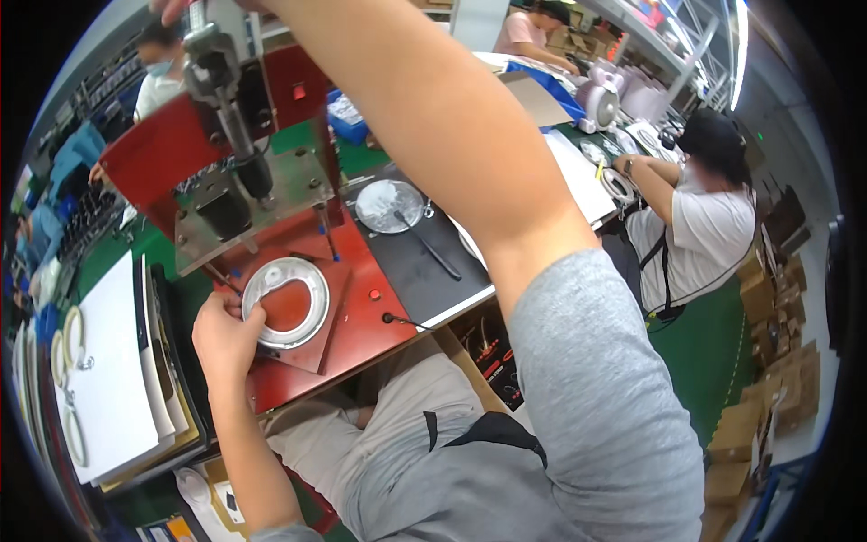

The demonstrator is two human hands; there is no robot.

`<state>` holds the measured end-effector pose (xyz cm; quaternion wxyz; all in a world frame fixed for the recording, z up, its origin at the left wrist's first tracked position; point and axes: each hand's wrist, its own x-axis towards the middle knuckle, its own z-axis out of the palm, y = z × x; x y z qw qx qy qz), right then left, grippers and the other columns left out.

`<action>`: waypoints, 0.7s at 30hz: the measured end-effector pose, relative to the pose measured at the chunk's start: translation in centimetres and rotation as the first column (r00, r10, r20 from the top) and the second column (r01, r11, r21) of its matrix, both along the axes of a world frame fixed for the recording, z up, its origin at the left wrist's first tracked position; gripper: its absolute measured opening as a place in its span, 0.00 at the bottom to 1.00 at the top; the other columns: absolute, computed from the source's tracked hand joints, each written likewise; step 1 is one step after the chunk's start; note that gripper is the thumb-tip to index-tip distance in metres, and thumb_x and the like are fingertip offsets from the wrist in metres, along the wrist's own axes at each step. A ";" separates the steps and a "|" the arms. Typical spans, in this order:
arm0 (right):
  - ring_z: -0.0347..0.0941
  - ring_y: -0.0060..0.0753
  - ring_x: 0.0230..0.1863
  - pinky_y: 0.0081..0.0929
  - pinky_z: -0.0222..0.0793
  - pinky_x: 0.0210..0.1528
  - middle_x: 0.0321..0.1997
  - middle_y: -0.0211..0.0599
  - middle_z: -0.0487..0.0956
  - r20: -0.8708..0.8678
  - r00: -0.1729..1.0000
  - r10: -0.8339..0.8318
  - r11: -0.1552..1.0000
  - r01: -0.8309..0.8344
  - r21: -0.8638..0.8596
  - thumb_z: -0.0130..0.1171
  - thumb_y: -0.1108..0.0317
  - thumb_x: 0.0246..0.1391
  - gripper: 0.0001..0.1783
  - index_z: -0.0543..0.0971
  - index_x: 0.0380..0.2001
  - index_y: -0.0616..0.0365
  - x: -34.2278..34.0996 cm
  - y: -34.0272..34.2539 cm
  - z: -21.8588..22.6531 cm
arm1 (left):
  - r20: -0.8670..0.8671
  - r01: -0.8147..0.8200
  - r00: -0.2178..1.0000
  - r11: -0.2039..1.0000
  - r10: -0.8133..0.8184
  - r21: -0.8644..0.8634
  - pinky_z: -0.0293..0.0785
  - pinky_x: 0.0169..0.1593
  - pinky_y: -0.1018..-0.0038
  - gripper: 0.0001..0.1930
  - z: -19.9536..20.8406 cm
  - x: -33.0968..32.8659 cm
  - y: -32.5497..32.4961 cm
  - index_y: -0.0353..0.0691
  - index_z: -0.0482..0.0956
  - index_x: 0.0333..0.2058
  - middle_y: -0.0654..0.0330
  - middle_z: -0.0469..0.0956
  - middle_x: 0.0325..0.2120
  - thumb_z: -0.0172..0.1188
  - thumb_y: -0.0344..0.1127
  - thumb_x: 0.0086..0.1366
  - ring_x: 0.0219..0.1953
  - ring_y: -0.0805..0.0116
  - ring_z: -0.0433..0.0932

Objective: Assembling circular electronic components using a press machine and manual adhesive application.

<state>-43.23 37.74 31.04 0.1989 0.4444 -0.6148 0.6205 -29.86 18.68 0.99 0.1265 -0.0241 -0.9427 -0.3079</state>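
Now the left hand [226,336] is pinching one silver metal ring [287,303] lying on the red press base [361,330]; the right hand [176,7] is mostly out of view, its grip unclear.

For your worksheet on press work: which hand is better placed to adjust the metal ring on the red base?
Left: the left hand already touches the metal ring; the right hand is up at the press handle.

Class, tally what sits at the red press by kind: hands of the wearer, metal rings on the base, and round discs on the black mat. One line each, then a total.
Hands of the wearer: 2, left hand, right hand
Metal ring on the red base: 1
Round disc on the black mat: 1
Total: 4
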 end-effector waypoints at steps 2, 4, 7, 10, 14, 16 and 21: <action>0.76 0.33 0.19 0.31 0.67 0.17 0.23 0.49 0.80 0.176 0.974 -0.140 0.983 0.115 0.145 0.46 0.72 0.67 0.13 0.79 0.35 0.68 -4.9 0.6 -0.4 | 0.067 0.031 0.997 0.999 -0.034 0.037 0.78 0.38 0.65 0.17 0.7 -0.2 -0.1 0.28 0.81 0.34 0.51 0.82 0.26 0.70 0.39 0.55 0.29 0.58 0.83; 0.75 0.37 0.17 0.34 0.66 0.17 0.22 0.48 0.80 0.111 0.982 -0.152 0.920 0.100 0.378 0.47 0.72 0.65 0.14 0.80 0.31 0.65 -8.4 1.6 -0.3 | 0.178 0.074 0.978 0.974 -0.113 0.213 0.70 0.29 0.73 0.15 -0.4 -1.3 -2.2 0.31 0.81 0.34 0.62 0.79 0.23 0.68 0.40 0.61 0.23 0.71 0.77; 0.78 0.43 0.20 0.37 0.71 0.19 0.24 0.47 0.80 0.205 0.947 -0.248 0.885 0.136 0.445 0.51 0.69 0.62 0.13 0.81 0.31 0.66 -7.1 2.2 -0.5 | 0.268 0.130 0.875 0.730 -0.403 0.671 0.61 0.24 0.81 0.10 0.5 0.7 -3.7 0.37 0.81 0.38 0.70 0.76 0.22 0.65 0.39 0.67 0.20 0.82 0.70; 0.82 0.47 0.22 0.40 0.75 0.22 0.26 0.46 0.81 0.249 0.930 -0.269 0.899 0.150 0.412 0.54 0.66 0.61 0.13 0.81 0.31 0.66 -4.2 2.5 -2.2 | 0.202 0.063 0.878 0.524 -0.434 0.849 0.61 0.26 0.85 0.11 1.2 4.1 -2.9 0.38 0.80 0.43 0.70 0.80 0.28 0.65 0.38 0.68 0.23 0.86 0.71; 0.85 0.47 0.38 0.38 0.80 0.37 0.31 0.50 0.83 -0.326 0.676 -0.661 0.709 0.705 0.026 0.51 0.66 0.68 0.15 0.81 0.36 0.66 6.0 4.5 -6.1 | 0.060 0.125 0.849 0.311 -0.525 0.942 0.74 0.42 0.79 0.20 -1.2 8.2 -4.8 0.32 0.76 0.53 0.61 0.81 0.41 0.67 0.37 0.68 0.39 0.75 0.79; 0.83 0.43 0.41 0.35 0.77 0.41 0.39 0.47 0.85 -0.378 0.655 -0.654 0.663 0.737 0.130 0.64 0.65 0.58 0.10 0.83 0.37 0.61 9.6 5.7 -10.8 | -0.010 0.143 0.885 0.251 -0.466 0.957 0.75 0.45 0.77 0.22 -1.6 10.7 -4.0 0.31 0.74 0.52 0.58 0.80 0.41 0.70 0.38 0.67 0.40 0.72 0.80; 0.82 0.35 0.31 0.32 0.75 0.34 0.32 0.38 0.84 0.424 0.842 -0.332 0.867 0.096 0.489 0.61 0.59 0.67 0.15 0.78 0.49 0.58 21.6 11.1 -23.8 | -0.034 0.126 0.900 0.186 -0.435 0.974 0.77 0.43 0.76 0.25 -2.6 12.6 0.0 0.31 0.75 0.50 0.56 0.81 0.38 0.74 0.42 0.64 0.39 0.70 0.81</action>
